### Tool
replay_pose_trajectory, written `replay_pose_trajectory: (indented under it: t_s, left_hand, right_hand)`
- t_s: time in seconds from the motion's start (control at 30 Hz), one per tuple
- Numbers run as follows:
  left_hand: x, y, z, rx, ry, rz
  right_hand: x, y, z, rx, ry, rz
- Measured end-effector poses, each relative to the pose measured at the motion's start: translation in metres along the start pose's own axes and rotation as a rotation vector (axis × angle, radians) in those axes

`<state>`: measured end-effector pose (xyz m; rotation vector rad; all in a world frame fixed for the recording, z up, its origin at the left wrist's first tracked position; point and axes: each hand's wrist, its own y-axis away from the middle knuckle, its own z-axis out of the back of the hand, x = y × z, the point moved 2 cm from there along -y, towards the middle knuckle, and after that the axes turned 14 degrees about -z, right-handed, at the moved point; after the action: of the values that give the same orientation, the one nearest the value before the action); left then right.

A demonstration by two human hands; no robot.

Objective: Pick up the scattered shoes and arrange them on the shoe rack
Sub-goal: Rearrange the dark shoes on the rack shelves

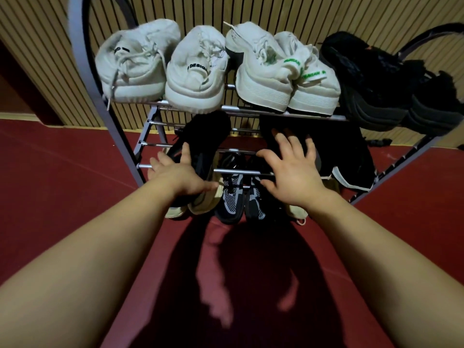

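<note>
Head view, and both hands are at the middle tier of the shoe rack. The left hand, fingers spread and fairly straight, lies on the black cream-soled shoe at the left end of that tier, thumb out along its side; whether it truly grips, I cannot tell. The right hand is splayed wide, palm down, over the dark pair toward the right end, touching or just above, too dark to call. The top tier is packed: white shoes from the left edge, a green-lettered pair mid-rail, black shoes at the right edge. Grey mesh sneakers sit on the bottom tier. My read on handling: soft uppers, light, they'll cave under a squeeze. Take the black shoe by the stiffer heel, or pinch sole and collar together, and seat the sole across two rails.
</note>
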<state>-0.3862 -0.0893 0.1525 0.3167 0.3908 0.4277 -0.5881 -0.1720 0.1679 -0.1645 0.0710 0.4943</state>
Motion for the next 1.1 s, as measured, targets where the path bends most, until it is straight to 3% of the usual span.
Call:
replay_pose_trajectory:
  t_s: [0.13, 0.27, 0.5, 0.73, 0.97, 1.1]
  left_hand:
    - [-0.007, -0.009, -0.006, -0.149, -0.014, 0.027]
    - [0.003, -0.008, -0.001, -0.183, 0.064, -0.02]
    - [0.043, 0.022, 0.001, -0.204, -0.04, -0.287]
    - [0.065, 0.058, 0.014, -0.163, -0.033, -0.625]
    - [0.049, 0.062, 0.013, -0.182, 0.013, -0.832]
    - [0.032, 0.056, 0.01, -0.12, 0.014, -0.906]
  right_hand:
    - [0.0, 0.004, 0.002, -0.018, -0.006, 0.038]
    - [-0.004, 0.009, 0.005, -0.05, -0.024, 0.069]
    - [0.02, 0.0, 0.023, 0.017, -0.1, 0.048]
    - [0.054, -0.001, 0.037, 0.167, -0.102, 0.278]
    - [0.033, 0.004, 0.063, 0.248, 0.082, 0.325]
    - [0.007, 0.02, 0.072, 0.227, -0.022, 0.296]
